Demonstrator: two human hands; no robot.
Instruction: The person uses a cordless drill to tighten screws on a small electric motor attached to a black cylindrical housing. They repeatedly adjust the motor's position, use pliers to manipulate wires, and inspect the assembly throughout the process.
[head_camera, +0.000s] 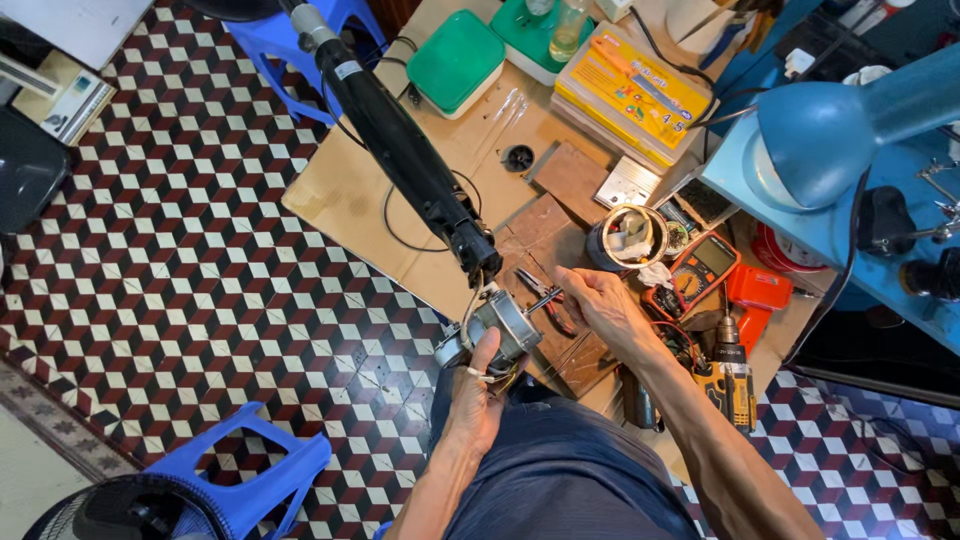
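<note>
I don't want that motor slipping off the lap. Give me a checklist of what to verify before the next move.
1. Left hand grips the grey metal fan motor: ok, fingers wrap it from below.
2. Black tube-shaped fan stand joined to the motor: cannot tell, the joint is partly hidden.
3. Right hand free: ok, it holds nothing and rests on the brown cardboard-covered table.
4. Red-handled pliers within reach: ok, beside the right hand.
5. Loose wires below the motor clear of fingers: cannot tell.
</note>
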